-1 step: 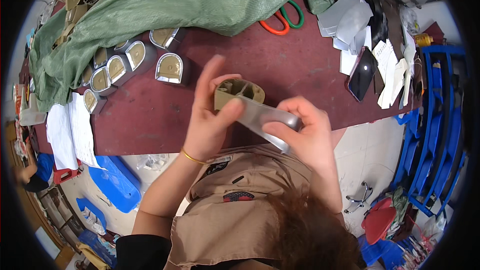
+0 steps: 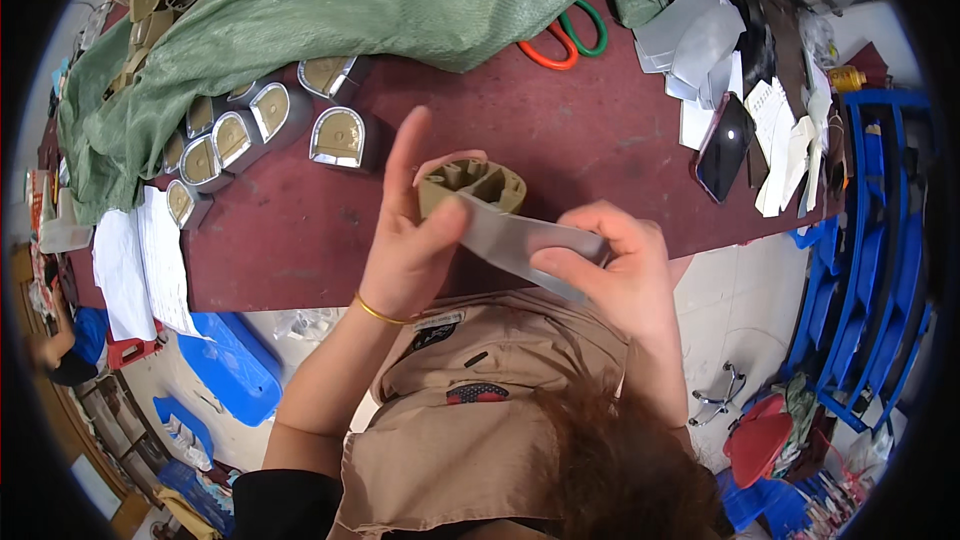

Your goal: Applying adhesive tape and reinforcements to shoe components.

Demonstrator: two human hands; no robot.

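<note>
My left hand (image 2: 405, 235) is closed around a tan hollow plastic part (image 2: 498, 186), rounded on one side, its ribbed inside facing up. The index finger stands away from it. A bendy, silvery-grey strip (image 2: 525, 242) slants from the near side of this part down to the right. My left thumb presses one end of the strip against the part. The other end is pinched between the thumb and fingers of my right hand (image 2: 615, 255). Both hands are above the table's near edge.
Several grey-wrapped tan parts (image 2: 236, 136) stand on the dark red table (image 2: 560, 120) at the left, beside a green woven sack (image 2: 400, 0). Scissors (image 2: 552, 55) with an orange and a green handle lie at the back. Grey sheets (image 2: 690, 35) and a phone (image 2: 725, 148) lie to the right.
The tan part and the strip's left end have shifted slightly left. The strip now shows a duller, more bowed face. Both hands keep their hold.
</note>
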